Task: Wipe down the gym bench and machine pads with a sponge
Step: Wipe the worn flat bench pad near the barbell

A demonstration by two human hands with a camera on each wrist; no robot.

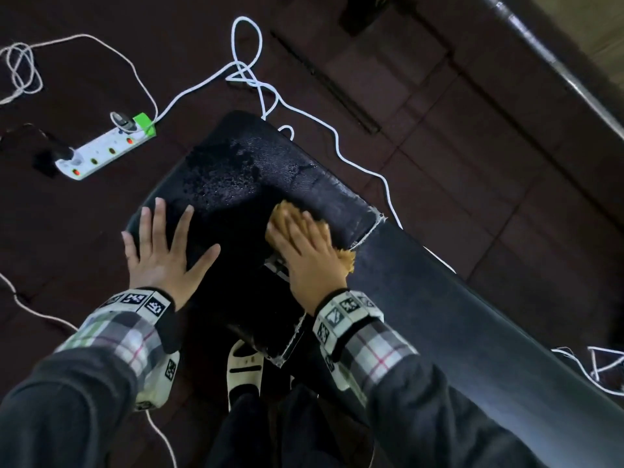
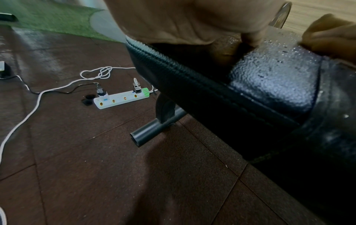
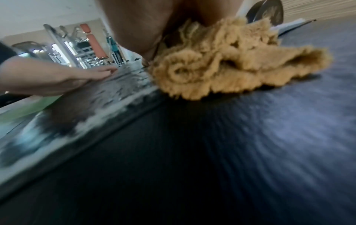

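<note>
Seen from the head camera, the right hand (image 1: 309, 246) presses a tan, fluffy sponge (image 1: 282, 214) flat-fingered onto the wet bench pad (image 1: 243, 170), while the left hand (image 1: 162, 244), fingers spread wide, lies on the pad's near left, likely to steady it. The left wrist view shows a power strip (image 2: 121, 99) on the floor beside the bench. The right wrist view, blurred, shows the sponge bunched under the palm.

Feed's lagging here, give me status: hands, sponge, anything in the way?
Left hand flat on bench pad, bracing. Right hand pressing tan sponge onto wet pad. White cable trails along the bench's far edge; power strip on floor, clear.
</note>
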